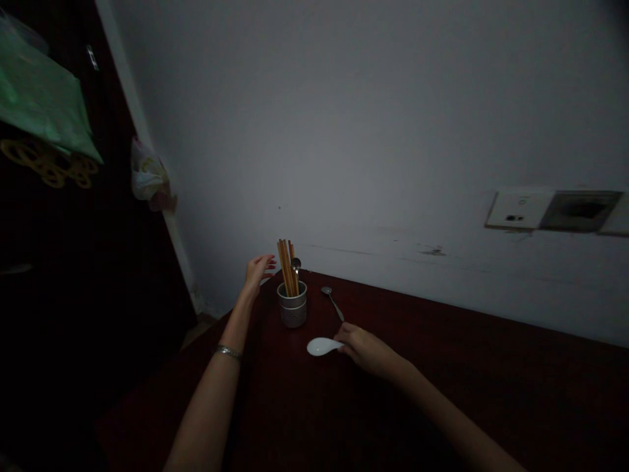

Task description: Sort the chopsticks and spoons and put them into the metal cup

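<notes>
My right hand (358, 345) grips a white soup spoon (321, 346) by its handle, the bowl pointing left over the dark table. Just beyond those fingers lies a metal spoon (335, 303), its bowl toward the wall. A grey metal cup (293, 309) stands upright left of both spoons, holding several wooden chopsticks (285, 267) and another metal spoon (295, 263) with its bowl up. Beside the chopsticks, on their left, my left hand (259, 271) is raised with its fingers apart and holds nothing; a metal bracelet (228, 352) circles that wrist.
The dark red table (417, 328) meets a pale wall (344, 131) along its back edge. Wall sockets (519, 210) are at the right. To the left, a green cloth or bag (44, 98) and a plastic bag (147, 174) hang by a dark door (98, 249).
</notes>
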Available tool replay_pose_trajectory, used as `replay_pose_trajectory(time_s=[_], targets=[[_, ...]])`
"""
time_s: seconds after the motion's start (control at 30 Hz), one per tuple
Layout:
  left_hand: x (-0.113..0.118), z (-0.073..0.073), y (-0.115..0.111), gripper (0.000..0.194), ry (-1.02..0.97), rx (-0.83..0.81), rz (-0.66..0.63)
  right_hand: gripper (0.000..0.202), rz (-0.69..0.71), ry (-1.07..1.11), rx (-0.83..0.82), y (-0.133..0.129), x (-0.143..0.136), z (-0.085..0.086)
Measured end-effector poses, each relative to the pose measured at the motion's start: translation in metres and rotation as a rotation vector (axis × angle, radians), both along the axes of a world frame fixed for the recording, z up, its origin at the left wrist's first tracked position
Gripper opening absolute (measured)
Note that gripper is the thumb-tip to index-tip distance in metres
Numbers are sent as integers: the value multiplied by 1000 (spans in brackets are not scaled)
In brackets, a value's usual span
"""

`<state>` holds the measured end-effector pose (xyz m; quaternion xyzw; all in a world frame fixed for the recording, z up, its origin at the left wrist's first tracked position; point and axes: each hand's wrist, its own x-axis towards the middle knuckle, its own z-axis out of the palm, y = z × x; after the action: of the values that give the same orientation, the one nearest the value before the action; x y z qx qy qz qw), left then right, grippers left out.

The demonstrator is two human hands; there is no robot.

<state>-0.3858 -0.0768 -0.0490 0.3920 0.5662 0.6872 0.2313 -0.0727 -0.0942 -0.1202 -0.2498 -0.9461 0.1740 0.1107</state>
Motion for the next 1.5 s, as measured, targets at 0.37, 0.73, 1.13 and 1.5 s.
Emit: replay_pose_trajectory(time_s=[0.37,0.73,1.13,1.5], targets=[[6,1,3,31,21,-59,-185,24,79,-44,101,-20,-16,0],[12,3,3,18,33,-84,-143,24,98,-57,130,-21,-21,-2],[13,1,5,13,33,-112,-177,38,94,0,43,-19,-20,-2],[14,-3,1,13,47,-193,-205,29,-27,377,-165,28,-46,39]])
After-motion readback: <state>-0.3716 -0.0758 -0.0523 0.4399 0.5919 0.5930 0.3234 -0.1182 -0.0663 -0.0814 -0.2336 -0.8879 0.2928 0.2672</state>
